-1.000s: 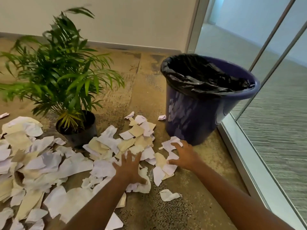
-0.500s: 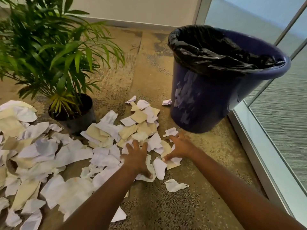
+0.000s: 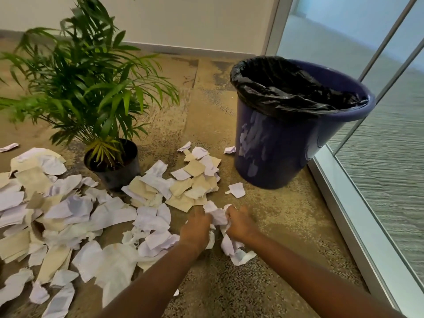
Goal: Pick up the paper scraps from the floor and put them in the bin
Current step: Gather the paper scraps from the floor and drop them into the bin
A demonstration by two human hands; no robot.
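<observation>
White and beige paper scraps (image 3: 96, 214) lie scattered over the floor, mostly left and centre. My left hand (image 3: 195, 228) and my right hand (image 3: 239, 223) press together around a small bunch of white scraps (image 3: 216, 218) low on the floor, fingers curled on it from both sides. More torn pieces hang below my right hand. The dark blue bin (image 3: 275, 157) with a black liner stands upright beyond my hands, to the right. One loose scrap (image 3: 237, 189) lies between my hands and the bin.
A potted palm (image 3: 91, 92) in a black pot (image 3: 114, 166) stands left of the bin, scraps around its base. A glass wall with a metal frame (image 3: 344, 214) runs along the right. A white wall with a skirting board closes the back.
My hands were spread flat on the scraps; they have drawn together and closed on a bunch of paper. The view has tilted up a little.
</observation>
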